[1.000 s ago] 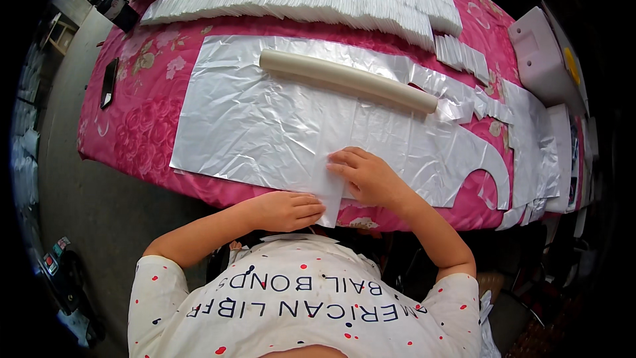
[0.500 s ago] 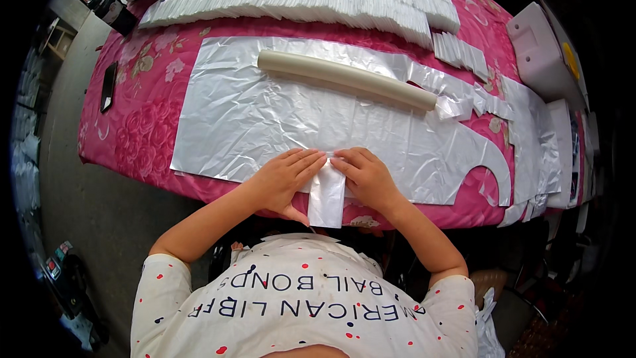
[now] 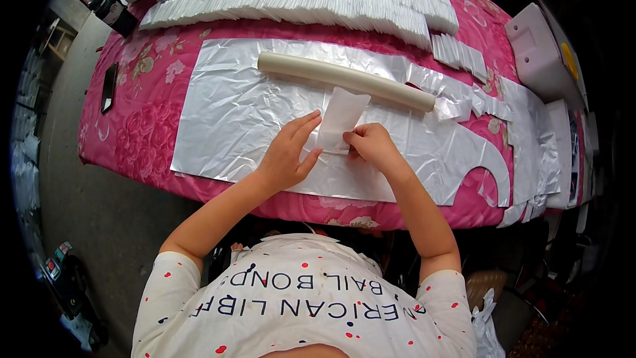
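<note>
A narrow strip of folded translucent white plastic film (image 3: 343,114) stands up from the plastic sheets in front of me. My right hand (image 3: 368,144) pinches its lower right edge between thumb and fingers. On the strip's left side is my left hand (image 3: 289,150), fingers extended and thumb apart, gripping nothing. Beneath both hands lies a large, shiny, wrinkled plastic sheet (image 3: 225,113), with a curved cutout at its right end. A long beige tube (image 3: 344,79) rests across the sheet beyond my hands.
Long rows of folded white packets (image 3: 285,10) line the far side of the pink floral tablecloth (image 3: 149,139). A phone (image 3: 108,87) lies at left, near a dark cup (image 3: 114,13). White foam boxes (image 3: 540,50) stand at right beside more plastic sheets (image 3: 530,139).
The film strip, which hung over the table's front edge, now points up and away over the sheet. My right hand has closed on it; my left hand has moved up beside it.
</note>
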`<action>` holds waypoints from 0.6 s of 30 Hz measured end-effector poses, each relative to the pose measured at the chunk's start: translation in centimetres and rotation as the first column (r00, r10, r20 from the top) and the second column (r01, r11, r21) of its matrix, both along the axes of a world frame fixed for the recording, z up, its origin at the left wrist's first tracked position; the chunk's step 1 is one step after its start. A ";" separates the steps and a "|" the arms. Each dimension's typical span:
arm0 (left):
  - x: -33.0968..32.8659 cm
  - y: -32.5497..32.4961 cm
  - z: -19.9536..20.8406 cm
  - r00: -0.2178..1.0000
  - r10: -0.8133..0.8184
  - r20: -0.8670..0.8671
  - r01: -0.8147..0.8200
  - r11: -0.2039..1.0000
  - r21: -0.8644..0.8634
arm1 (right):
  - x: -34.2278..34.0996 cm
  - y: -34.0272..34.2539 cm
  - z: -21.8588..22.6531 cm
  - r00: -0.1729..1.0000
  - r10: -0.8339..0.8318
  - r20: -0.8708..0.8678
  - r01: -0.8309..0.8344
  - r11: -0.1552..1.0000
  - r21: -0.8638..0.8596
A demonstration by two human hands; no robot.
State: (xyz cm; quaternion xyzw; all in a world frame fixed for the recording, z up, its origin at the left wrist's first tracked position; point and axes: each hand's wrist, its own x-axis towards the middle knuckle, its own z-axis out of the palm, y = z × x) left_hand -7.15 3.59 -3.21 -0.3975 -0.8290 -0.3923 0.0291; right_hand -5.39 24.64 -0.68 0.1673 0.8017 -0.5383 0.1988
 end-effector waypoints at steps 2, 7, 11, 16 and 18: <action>1.1 1.0 0.2 0.993 -0.086 -0.078 0.072 0.985 -0.160 | -0.5 0.6 -0.2 0.998 0.023 0.060 -0.020 0.999 -0.037; 2.6 2.4 -1.2 0.992 -0.085 -0.095 0.036 0.902 -0.430 | -0.5 0.6 -0.6 0.997 0.016 0.076 -0.013 0.999 -0.037; 2.4 2.5 -1.2 0.992 -0.065 -0.106 0.013 0.902 -0.431 | 0.6 -0.2 0.0 0.994 0.057 -0.090 -0.039 0.979 0.198; 1.5 2.9 -0.7 0.990 -0.020 -0.139 -0.022 0.956 -0.292 | 1.9 -0.4 -1.2 0.624 0.477 -0.619 0.131 0.718 0.684; 1.0 2.9 -0.1 0.994 -0.006 -0.108 -0.022 0.966 -0.258 | 1.0 1.2 -1.8 0.473 0.701 -0.533 -0.041 0.622 0.782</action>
